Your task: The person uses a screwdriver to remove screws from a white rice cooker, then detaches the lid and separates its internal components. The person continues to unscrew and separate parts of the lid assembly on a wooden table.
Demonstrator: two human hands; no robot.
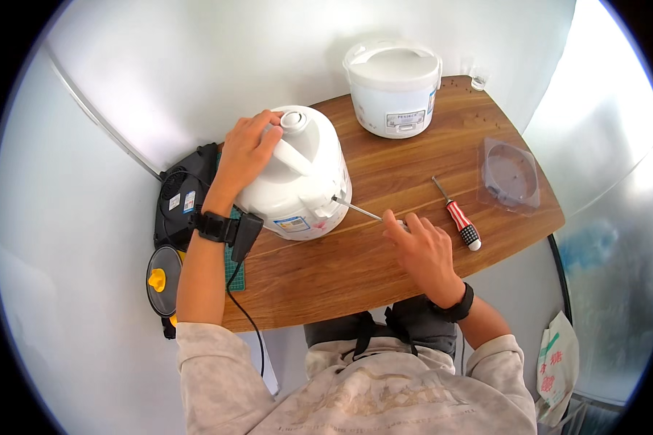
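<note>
A white rice cooker (286,198) stands at the left of the wooden table, with a carry handle and a round steam vent on its lid. My left hand (245,151) lies over the top of it, fingers bent around the lid beside the handle and vent. In my right hand (428,255) is a screwdriver (360,211), its grip mostly hidden by my fingers. The thin metal shaft points left, and its tip meets the small fitting on the cooker's side below the lid. A second screwdriver (461,221), with a red, white and black grip, lies to the right.
Another white rice cooker (392,98) stands at the table's back. A clear plastic tray (511,174) lies right, near a small clear cup (479,78) and scattered screws. A black case (185,196), a yellow-knobbed disc (165,279) and a green mat (234,275) are at left.
</note>
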